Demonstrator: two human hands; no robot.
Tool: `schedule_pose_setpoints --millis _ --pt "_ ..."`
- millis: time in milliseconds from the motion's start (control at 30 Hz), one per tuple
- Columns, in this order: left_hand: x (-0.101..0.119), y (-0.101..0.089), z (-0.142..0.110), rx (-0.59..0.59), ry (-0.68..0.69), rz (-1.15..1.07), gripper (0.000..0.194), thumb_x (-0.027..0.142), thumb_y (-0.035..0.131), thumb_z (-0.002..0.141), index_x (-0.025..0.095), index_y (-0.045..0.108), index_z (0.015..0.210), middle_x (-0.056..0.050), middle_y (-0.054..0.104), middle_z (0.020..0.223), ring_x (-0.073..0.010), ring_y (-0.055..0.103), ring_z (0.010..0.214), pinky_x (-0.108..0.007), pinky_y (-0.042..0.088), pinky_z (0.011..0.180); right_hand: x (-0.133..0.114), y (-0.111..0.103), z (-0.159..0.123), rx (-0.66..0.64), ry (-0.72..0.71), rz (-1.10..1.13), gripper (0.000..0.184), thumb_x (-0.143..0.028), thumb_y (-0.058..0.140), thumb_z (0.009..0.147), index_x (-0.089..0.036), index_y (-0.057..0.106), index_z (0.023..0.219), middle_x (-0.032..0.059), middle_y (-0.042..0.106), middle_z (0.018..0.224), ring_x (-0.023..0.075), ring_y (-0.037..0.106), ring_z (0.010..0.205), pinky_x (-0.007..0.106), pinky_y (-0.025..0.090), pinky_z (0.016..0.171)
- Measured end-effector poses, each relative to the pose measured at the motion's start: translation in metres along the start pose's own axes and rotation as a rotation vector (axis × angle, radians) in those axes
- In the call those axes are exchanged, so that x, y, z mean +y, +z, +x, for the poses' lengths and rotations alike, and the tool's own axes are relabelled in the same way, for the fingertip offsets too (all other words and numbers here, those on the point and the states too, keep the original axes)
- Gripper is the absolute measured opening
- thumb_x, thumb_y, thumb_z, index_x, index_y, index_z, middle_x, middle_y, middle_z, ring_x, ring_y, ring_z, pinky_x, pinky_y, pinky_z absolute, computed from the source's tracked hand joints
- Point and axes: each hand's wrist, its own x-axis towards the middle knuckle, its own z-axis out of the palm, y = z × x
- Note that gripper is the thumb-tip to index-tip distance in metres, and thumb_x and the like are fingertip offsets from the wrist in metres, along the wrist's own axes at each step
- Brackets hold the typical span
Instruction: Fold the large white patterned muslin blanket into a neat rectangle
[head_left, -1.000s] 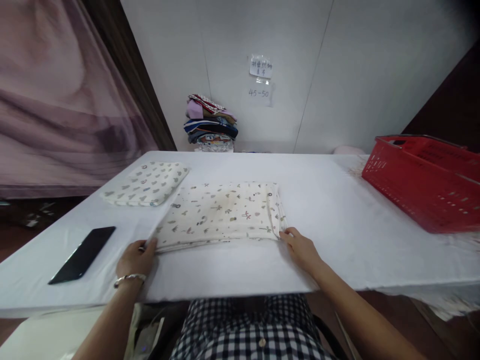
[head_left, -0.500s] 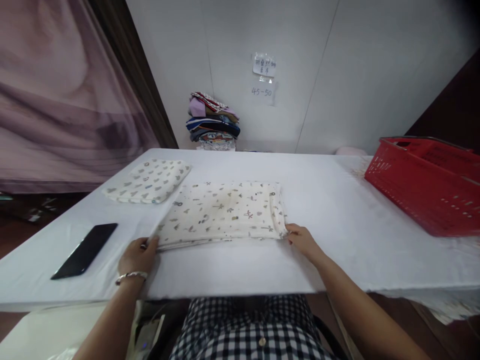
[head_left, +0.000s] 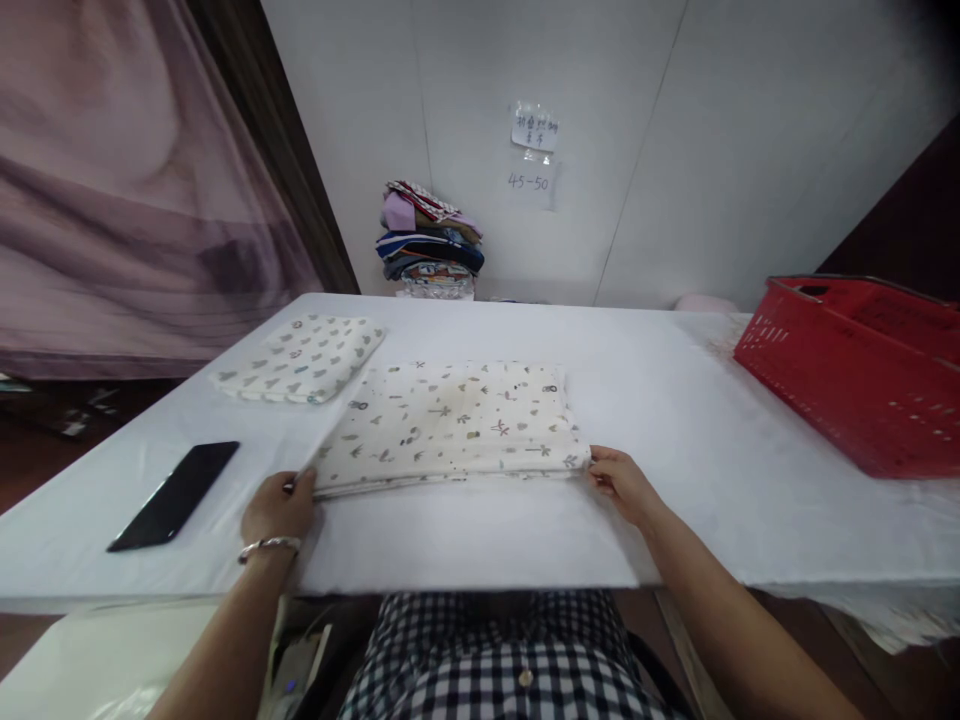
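A cream cloth with small printed figures (head_left: 450, 425) lies folded flat on the white table (head_left: 675, 420) in front of me. My left hand (head_left: 277, 505), with a bracelet on the wrist, pinches the cloth's near left corner. My right hand (head_left: 622, 482) grips the near right corner, fingers curled on the edge. Both hands rest on the table surface.
A second folded printed cloth (head_left: 304, 357) lies at the far left. A black phone (head_left: 176, 495) sits near the left front edge. A red plastic basket (head_left: 862, 375) stands at the right. A stack of folded clothes (head_left: 431, 240) sits by the back wall.
My right hand has drawn the near right corner outward to the right, and the bunched right edge now lies flat. My left hand has kept its hold.
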Motion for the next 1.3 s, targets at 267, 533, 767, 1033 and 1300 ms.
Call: schedule_pose_setpoints --millis 267,533,767,1033,1300 --pt "0.001 0.001 0.001 -0.003 -0.015 0.015 0.045 0.045 0.034 0.086 0.014 0.06 0.105 -0.013 0.062 0.109 -0.0272 0.057 0.099 -0.037 0.045 0.082 0.01 0.004 -0.008 0.081 0.03 0.19 0.025 -0.02 0.06 0.052 -0.013 0.061 0.076 -0.0026 0.046 0.055 0.0061 0.031 0.047 0.02 0.012 0.04" --pt "-0.004 0.006 0.008 0.055 -0.009 0.037 0.047 0.04 0.026 0.089 0.013 0.062 0.098 -0.016 0.063 0.102 -0.0266 0.058 0.091 -0.035 0.045 0.072 0.02 0.008 -0.005 0.213 -0.011 0.02 0.037 -0.038 0.073 0.057 -0.015 0.065 0.085 -0.0045 0.048 0.058 0.0058 0.034 0.048 0.02 0.022 0.042" --pt "0.003 0.0 0.005 -0.017 -0.038 0.099 0.05 0.039 0.019 0.09 0.011 0.061 0.095 -0.019 0.062 0.104 -0.0283 0.058 0.092 -0.035 0.044 0.07 0.034 0.006 0.001 0.277 -0.067 -0.143 0.034 -0.047 0.067 0.062 -0.016 0.061 0.076 -0.0068 0.039 0.047 0.0069 0.029 0.043 0.021 0.021 0.041" --pt "0.009 -0.003 0.005 -0.03 -0.028 0.158 0.049 0.038 0.019 0.091 0.011 0.06 0.094 -0.018 0.062 0.107 -0.0286 0.058 0.096 -0.034 0.043 0.072 0.031 0.006 0.003 0.318 -0.168 -0.133 0.038 -0.044 0.07 0.059 -0.018 0.055 0.083 -0.0054 0.049 0.057 0.0079 0.036 0.046 0.021 0.025 0.041" --pt "0.003 0.001 0.006 -0.021 0.017 0.176 0.045 0.038 0.024 0.09 0.013 0.061 0.091 -0.015 0.063 0.104 -0.025 0.059 0.09 -0.031 0.042 0.07 0.036 0.002 0.005 0.278 -0.145 -0.252 0.041 -0.048 0.063 0.068 -0.019 0.054 0.096 -0.0067 0.047 0.054 0.0107 0.041 0.048 0.022 0.03 0.044"
